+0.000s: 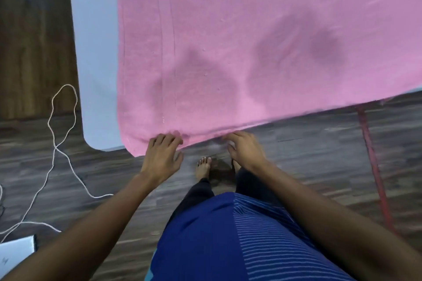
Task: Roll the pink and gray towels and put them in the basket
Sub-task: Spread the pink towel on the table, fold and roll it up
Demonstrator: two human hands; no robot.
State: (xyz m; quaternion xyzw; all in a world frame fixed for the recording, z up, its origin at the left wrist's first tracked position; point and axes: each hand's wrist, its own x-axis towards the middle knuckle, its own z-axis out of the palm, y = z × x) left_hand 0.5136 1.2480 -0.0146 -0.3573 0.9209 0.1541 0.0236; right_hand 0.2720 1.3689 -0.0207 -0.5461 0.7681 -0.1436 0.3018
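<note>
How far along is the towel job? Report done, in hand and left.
Done: the pink towel lies spread flat on the table, unrolled. In hand: the left hand and right hand sit at its near edge, fingers curled there; a firm grip cannot be confirmed. Left: rolling it, then everything with the gray towel and basket, neither in view.

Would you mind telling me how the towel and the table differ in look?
The towel is pink, the table pale grey-blue. The towel is soft cloth overhanging the near edge; the table is smooth with rounded corners. Both lie flat.
</note>
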